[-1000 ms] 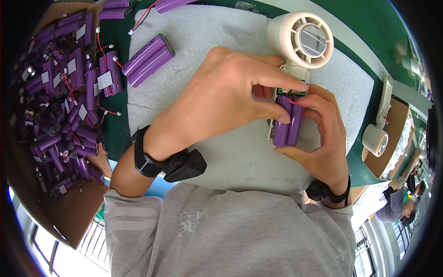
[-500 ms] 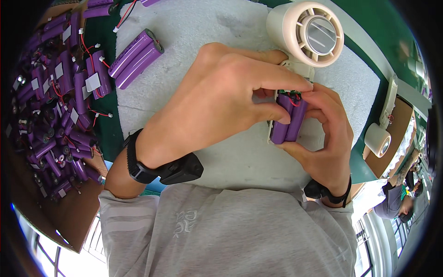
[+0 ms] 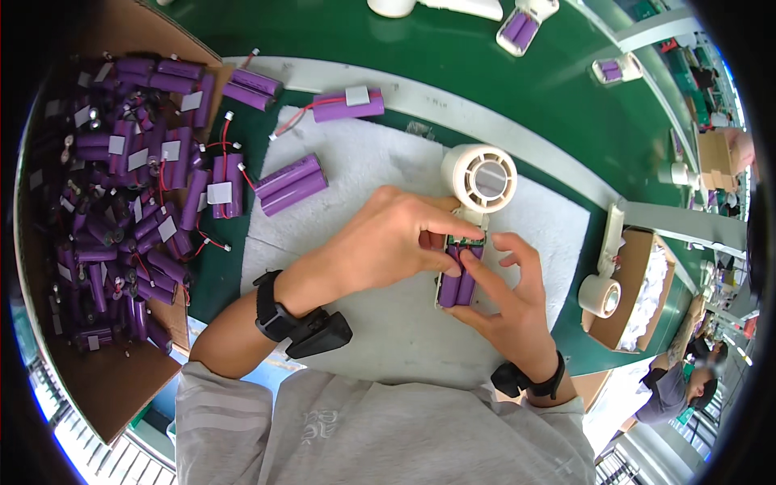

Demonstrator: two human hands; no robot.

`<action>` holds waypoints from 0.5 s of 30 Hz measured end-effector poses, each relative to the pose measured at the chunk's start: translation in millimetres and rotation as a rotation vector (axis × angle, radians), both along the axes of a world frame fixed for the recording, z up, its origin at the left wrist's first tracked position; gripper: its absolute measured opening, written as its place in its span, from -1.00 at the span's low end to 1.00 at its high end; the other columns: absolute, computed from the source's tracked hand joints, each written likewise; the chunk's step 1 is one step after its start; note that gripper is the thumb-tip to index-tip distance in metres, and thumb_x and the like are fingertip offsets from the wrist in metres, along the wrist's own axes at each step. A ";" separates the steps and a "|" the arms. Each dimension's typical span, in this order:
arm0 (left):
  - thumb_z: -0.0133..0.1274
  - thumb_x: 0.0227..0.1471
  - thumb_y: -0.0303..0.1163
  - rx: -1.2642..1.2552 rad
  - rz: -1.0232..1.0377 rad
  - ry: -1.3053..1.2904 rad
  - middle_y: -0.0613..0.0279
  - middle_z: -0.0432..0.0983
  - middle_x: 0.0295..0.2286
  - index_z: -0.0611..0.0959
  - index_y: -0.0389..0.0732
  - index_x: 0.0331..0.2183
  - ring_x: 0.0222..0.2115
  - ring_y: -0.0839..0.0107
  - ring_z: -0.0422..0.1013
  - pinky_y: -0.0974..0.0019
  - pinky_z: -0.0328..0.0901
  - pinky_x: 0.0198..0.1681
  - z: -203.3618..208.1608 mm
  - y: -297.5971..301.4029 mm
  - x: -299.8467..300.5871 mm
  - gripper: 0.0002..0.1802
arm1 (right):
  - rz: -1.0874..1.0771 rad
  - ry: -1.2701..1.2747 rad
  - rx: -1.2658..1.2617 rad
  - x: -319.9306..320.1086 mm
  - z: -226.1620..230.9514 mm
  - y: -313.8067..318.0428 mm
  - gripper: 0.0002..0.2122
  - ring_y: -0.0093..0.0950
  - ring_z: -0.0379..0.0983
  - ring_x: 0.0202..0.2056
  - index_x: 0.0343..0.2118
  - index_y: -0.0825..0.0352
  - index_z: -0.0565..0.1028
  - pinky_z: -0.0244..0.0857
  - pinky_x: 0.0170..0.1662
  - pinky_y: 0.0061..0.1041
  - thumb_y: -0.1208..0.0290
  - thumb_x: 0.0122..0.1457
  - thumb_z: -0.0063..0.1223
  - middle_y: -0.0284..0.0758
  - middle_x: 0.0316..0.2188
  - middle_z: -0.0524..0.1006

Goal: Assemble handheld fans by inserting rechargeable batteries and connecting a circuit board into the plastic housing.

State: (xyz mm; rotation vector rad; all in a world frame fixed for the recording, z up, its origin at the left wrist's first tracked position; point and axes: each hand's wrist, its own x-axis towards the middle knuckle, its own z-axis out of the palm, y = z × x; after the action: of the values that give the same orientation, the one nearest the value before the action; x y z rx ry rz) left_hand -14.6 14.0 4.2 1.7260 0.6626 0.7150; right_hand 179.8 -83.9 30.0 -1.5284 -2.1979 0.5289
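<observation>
A cream handheld fan (image 3: 454,171) lies on the white foam mat with its handle opened toward me. Inside the handle sits a purple two-cell battery pack (image 3: 450,292), below a small green circuit board (image 3: 469,241). Red and dark wires show where board and pack meet. My left hand (image 3: 384,246) grips the handle from the left, its thumb on the pack and its fingers by the board. With the thumb at the pack's lower end, my right hand (image 3: 517,303) presses its index finger near the wires. Its other fingers are bent and apart from the handle.
On the left, a cardboard box (image 3: 105,388) holds many purple battery packs. A loose pack (image 3: 293,186) lies on the foam mat (image 3: 388,331), others near its far edge. Along the green bench (image 3: 323,36) are more fans (image 3: 600,296). Another person (image 3: 675,396) is at far right.
The view has shifted, so more of the bench shows and the hands appear smaller. My right index finger has come down from beside the circuit board onto the pack near the wires.
</observation>
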 end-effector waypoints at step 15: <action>0.22 -0.16 -0.64 0.036 0.138 -0.143 0.15 0.55 -0.22 0.48 -0.10 0.02 -0.38 0.33 0.51 0.30 0.45 -0.30 -12.2 -5.9 9.9 -0.36 | -0.158 -0.128 0.137 -1.1 -10.7 25.0 -0.37 -0.09 0.24 0.11 0.04 0.44 0.36 0.20 0.12 -0.23 0.42 -0.15 0.37 -0.08 0.11 0.29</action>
State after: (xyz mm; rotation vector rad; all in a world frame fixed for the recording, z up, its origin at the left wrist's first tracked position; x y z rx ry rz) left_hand -4.7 8.1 -8.0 1.6560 0.6775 0.9422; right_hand 178.7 -58.9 19.3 -1.6843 -2.1326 0.2321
